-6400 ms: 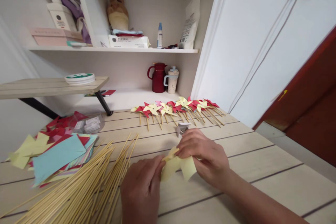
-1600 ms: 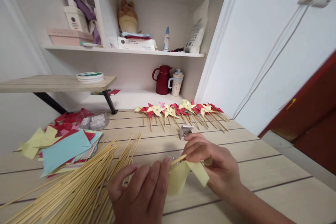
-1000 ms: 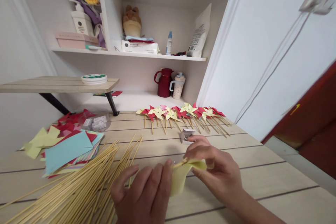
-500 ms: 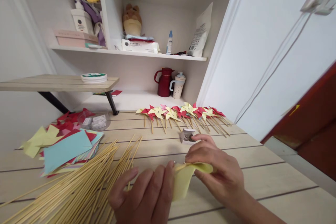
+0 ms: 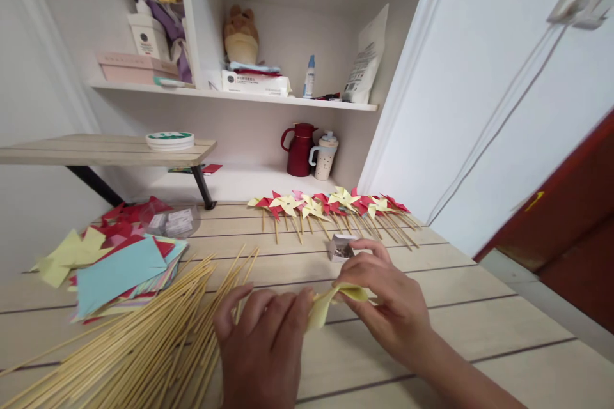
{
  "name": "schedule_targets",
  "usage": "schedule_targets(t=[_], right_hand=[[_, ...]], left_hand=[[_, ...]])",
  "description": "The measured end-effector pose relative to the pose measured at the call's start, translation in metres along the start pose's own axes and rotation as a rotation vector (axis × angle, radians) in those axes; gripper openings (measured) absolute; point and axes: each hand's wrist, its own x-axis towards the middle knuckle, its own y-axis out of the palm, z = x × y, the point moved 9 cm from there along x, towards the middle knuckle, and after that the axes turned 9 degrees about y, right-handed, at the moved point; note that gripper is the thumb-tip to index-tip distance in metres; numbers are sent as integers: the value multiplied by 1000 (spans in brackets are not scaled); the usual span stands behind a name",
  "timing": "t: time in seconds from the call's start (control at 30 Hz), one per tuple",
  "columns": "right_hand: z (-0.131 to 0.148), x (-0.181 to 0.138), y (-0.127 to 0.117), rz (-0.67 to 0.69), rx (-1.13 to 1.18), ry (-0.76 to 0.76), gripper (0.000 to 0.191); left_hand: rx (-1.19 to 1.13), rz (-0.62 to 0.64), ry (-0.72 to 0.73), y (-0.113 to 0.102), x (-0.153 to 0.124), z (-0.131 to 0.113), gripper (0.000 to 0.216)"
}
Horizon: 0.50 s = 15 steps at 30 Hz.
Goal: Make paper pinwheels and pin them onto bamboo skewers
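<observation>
Between my hands is a yellow paper pinwheel (image 5: 320,313), seen nearly edge-on. A short length of wooden stick (image 5: 317,297) shows beside it at my left fingertips. My left hand (image 5: 266,339) is closed on the stick, its fingers bent and the grip mostly hidden behind them. My right hand (image 5: 388,300) pinches the folded paper from the other side, thumb below and fingers above. Just beyond the right fingers sits a small open box (image 5: 341,248) with tiny metallic pieces inside, probably pins.
Finished red and yellow pinwheels (image 5: 314,206) lie in a row at the table's back. Many loose wooden sticks (image 5: 144,339) spread at left, near stacked coloured paper (image 5: 122,271) and a clear tray (image 5: 177,220). A red jug (image 5: 300,150) and a cup (image 5: 325,156) stand behind.
Both hands have shifted slightly up and left with the pinwheel. The yellow paper has turned, so less of its hanging face shows.
</observation>
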Motion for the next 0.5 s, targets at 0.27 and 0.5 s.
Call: schedule_targets(t=[0.27, 0.5], right_hand=[[-14, 5, -18, -50, -84, -29, 16], [-7, 7, -29, -70, -45, -97, 21]], left_hand=[[87, 123, 52, 13, 0, 21, 22], [55, 104, 86, 6, 2, 21, 15]])
